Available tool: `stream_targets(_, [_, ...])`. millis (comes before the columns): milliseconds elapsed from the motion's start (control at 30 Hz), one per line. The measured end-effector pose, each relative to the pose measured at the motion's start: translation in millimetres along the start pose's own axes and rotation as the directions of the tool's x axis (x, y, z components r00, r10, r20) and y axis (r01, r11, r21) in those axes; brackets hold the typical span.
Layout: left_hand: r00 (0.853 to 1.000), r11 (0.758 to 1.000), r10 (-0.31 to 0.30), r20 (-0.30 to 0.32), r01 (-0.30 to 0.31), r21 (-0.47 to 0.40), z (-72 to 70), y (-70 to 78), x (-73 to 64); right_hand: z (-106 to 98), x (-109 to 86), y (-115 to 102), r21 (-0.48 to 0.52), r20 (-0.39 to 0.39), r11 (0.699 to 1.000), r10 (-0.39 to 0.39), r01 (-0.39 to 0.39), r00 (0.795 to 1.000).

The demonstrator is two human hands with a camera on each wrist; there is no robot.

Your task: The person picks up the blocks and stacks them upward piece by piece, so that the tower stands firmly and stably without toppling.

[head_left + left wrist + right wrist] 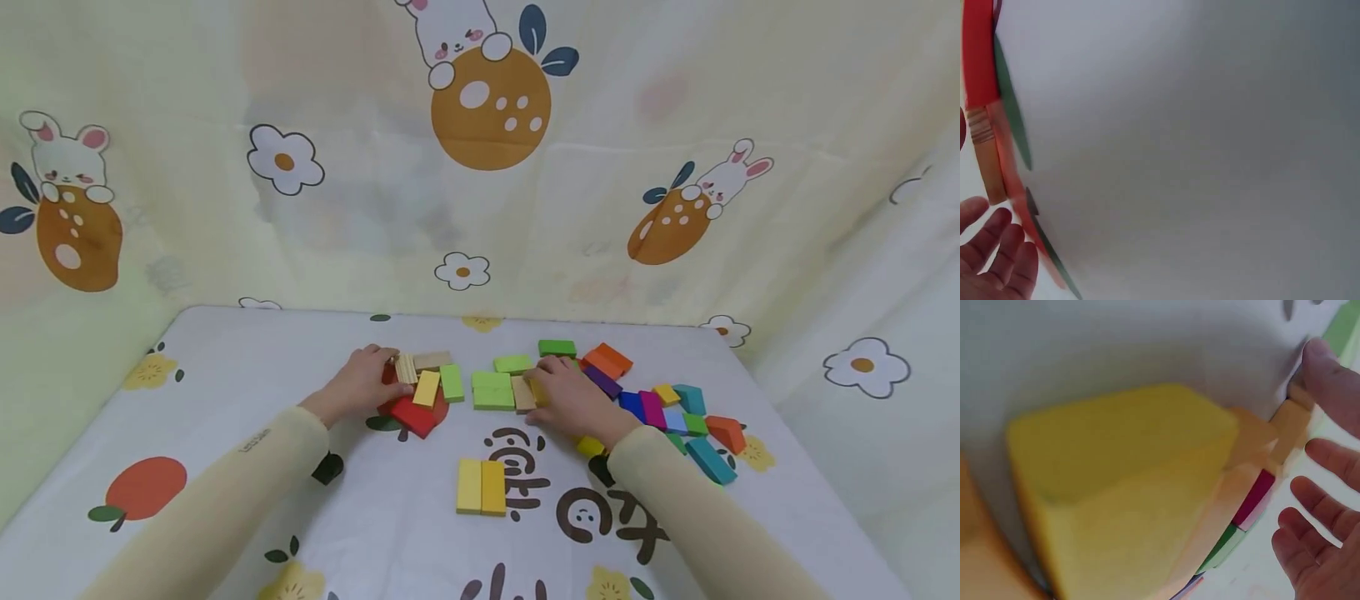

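Note:
In the head view, my left hand (363, 383) is at the left end of a cluster of building blocks, thumb and fingers spread apart around a striped wooden block (406, 368). A red block (412, 416), a yellow block (426, 389) and a lime block (452, 383) lie beside it. The left wrist view shows the fingers (1007, 253) relaxed near a wooden block (988, 162). My right hand (576, 393) reaches over a yellow block (538, 392) beside a wooden block (522, 394), partly hiding it. Its fingers (1316, 497) look spread in the right wrist view; contact is unclear.
Two yellow blocks (481, 487) lie side by side nearer me. Paired lime blocks (492, 391) sit between the hands. Right of my right hand lie several coloured blocks, including a teal block (711, 461) and an orange block (726, 434). A patterned curtain (360, 225) hangs behind the table.

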State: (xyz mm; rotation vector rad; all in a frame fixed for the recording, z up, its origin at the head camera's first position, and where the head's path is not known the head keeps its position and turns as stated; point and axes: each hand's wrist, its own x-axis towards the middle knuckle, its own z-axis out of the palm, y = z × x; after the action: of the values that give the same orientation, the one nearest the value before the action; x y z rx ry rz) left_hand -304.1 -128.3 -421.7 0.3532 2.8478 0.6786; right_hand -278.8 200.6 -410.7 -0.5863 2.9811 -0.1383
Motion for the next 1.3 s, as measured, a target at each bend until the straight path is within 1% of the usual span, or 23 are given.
stream_targets(100, [1.0, 1.0, -0.009, 0.0, 0.009, -0.001, -0.2, 0.2, 7.2, 2, 4.0, 3, -0.02, 0.0, 1.0, -0.003, 0.003, 1.0])
stream_targets(233, [1.0, 0.999, -0.014, -0.009, 0.015, 0.031, 0.9, 1.3, 13.3, 1, 6.6, 3, 0.03, 0.018, 0.999, 0.025, -0.025, 1.0])
stream_targets(300, [1.0, 0.999, -0.018, -0.011, 0.019, 0.033, 0.6, 0.7, 14.1, 1, 7.6, 3, 0.053, 0.028, 0.998, 0.036, -0.038, 0.999])
stream_targets(400, [1.0, 1.0, -0.028, 0.003, 0.028, 0.011, -3.4, -4.3, 8.5, 3, 7.4, 2, 0.069, 0.031, 0.997, 0.035, -0.037, 0.999])
stream_targets(467, [0.999, 0.999, -0.034, 0.025, 0.034, 0.008, -8.7, -9.8, 1.0, 5, 5.4, 2, 0.056, 0.035, 0.998, 0.03, -0.032, 0.999])
stream_targets(567, [0.998, 0.998, -0.027, 0.065, 0.023, 0.051, -18.5, -18.6, -17.9, 4, -3.2, -4, 0.014, 0.05, 1.0, 0.009, -0.01, 0.999])
stream_targets(667, [0.996, 0.993, 0.014, 0.092, -0.024, 0.113, -24.0, -24.5, -43.7, 1, -17.9, -13, -0.048, 0.059, 0.998, -0.032, 0.035, 0.998])
stream_targets(733, [0.993, 0.989, 0.048, 0.11, -0.062, 0.135, -22.5, -24.0, -61.1, 1, -30.9, -19, -0.087, 0.061, 0.994, -0.056, 0.062, 0.997])
stream_targets(800, [0.988, 0.984, 0.082, 0.129, -0.1, 0.146, -16.9, -18.5, -76.7, 1, -44.5, -24, -0.095, 0.068, 0.993, -0.067, 0.073, 0.995])
stream_targets(867, [0.983, 0.98, 0.111, 0.149, -0.133, 0.147, -8.4, -8.2, -88.3, 3, -56.7, -27, -0.076, 0.086, 0.994, -0.069, 0.076, 0.994])
stream_targets(933, [0.976, 0.976, 0.142, 0.164, -0.165, 0.14, 1.7, 4.8, -97.0, 5, -65.7, -29, -0.036, 0.11, 0.997, -0.061, 0.065, 0.992])
stream_targets(1000, [0.968, 0.971, 0.18, 0.176, -0.204, 0.125, 11.0, 19.3, -102.8, 6, -71.0, -32, 0.006, 0.144, 0.999, -0.05, 0.05, 0.988])
stream_targets(1067, [0.957, 0.962, 0.224, 0.184, -0.247, 0.114, 19.5, 32.7, -105.4, 7, -74.3, -34, 0.068, 0.177, 0.998, -0.031, 0.019, 0.984])
stream_targets(1167, [0.946, 0.95, 0.265, 0.189, -0.29, 0.118, 30.0, 49.7, -104.7, 10, -77.3, -38, 0.136, 0.21, 0.991, -0.018, -0.011, 0.977])
stream_targets(1233, [0.941, 0.945, 0.28, 0.188, -0.305, 0.119, 35.2, 56.9, -103.2, 12, -79.0, -39, 0.172, 0.216, 0.985, -0.024, -0.014, 0.976])
stream_targets(1300, [0.941, 0.943, 0.286, 0.181, -0.31, 0.12, 38.4, 61.9, -101.8, 13, -79.7, -41, 0.186, 0.21, 0.983, -0.043, 0.003, 0.977])
